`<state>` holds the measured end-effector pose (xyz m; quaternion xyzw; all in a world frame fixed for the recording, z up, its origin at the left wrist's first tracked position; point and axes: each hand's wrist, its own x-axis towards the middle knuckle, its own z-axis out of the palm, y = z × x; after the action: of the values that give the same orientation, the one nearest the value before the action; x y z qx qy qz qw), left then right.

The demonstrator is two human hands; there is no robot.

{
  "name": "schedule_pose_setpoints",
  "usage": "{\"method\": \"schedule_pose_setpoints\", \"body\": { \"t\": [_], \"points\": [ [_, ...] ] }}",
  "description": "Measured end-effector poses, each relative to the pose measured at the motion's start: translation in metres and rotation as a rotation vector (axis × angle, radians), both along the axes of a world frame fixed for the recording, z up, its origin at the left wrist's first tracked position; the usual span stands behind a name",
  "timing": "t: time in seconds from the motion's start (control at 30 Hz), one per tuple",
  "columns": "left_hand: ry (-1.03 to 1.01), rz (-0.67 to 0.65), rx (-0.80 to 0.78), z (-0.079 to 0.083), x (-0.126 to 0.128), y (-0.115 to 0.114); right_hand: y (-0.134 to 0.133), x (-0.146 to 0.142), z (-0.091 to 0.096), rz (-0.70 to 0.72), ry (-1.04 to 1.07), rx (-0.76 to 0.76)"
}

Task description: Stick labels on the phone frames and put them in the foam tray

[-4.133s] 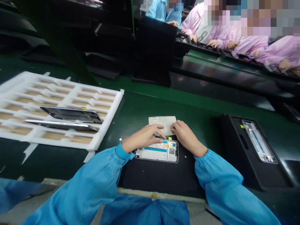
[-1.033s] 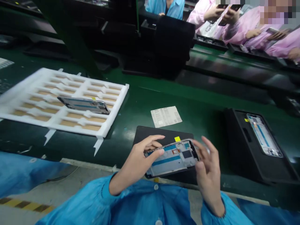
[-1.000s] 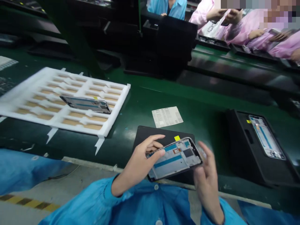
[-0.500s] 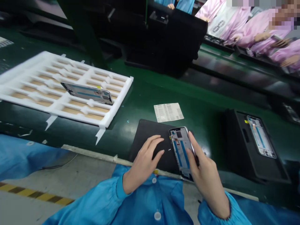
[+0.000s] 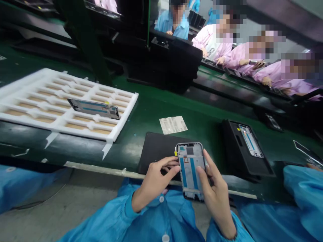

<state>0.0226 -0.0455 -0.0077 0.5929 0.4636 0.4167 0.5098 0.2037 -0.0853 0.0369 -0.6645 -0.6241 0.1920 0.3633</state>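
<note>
A phone frame (image 5: 188, 174), its grey inner side with two blue strips facing me, is tilted up over the bench edge. My right hand (image 5: 214, 188) grips its right side, thumb across the inner face and fingers along the edge. At its left edge, my left hand (image 5: 157, 176) has thumb and curled fingers closed on the rim, close to a small yellow tab (image 5: 176, 153). Partly hidden behind the frame and my left hand lies a black mat (image 5: 153, 151).
A white foam tray (image 5: 116, 132) at left bears another phone frame (image 5: 93, 108). A label sheet (image 5: 173, 125) lies beyond the mat. To the right, a black box (image 5: 252, 164) carries another frame (image 5: 251, 141). A neighbour's blue sleeve (image 5: 302, 191) shows at far right; people in pink sit across.
The phone frame has been raised and turned more squarely towards me. My left hand has moved right, from open and apart to the frame's left edge. The view has tilted up.
</note>
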Motion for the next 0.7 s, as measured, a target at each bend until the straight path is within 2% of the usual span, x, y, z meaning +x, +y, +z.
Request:
{"method": "schedule_pose_setpoints", "body": {
  "t": [0.17, 0.3, 0.43, 0.57, 0.7],
  "points": [
    [-0.132, -0.023, -0.186, 0.006, -0.005, -0.018, -0.027, -0.013, -0.004, -0.001, 0.147, -0.019],
    [-0.155, -0.133, -0.236, 0.013, -0.012, -0.032, -0.041, -0.016, -0.001, -0.020, 0.133, -0.002],
    [-0.106, -0.140, -0.193, 0.021, -0.015, -0.044, -0.050, -0.019, 0.003, -0.013, 0.093, 0.054],
    [-0.080, -0.121, -0.115, 0.022, -0.014, -0.056, -0.061, -0.023, 0.005, 0.029, 0.011, 0.140],
    [-0.018, -0.056, -0.015, 0.020, -0.012, -0.064, -0.073, -0.030, -0.001, 0.079, -0.168, 0.331]
  ]
}}
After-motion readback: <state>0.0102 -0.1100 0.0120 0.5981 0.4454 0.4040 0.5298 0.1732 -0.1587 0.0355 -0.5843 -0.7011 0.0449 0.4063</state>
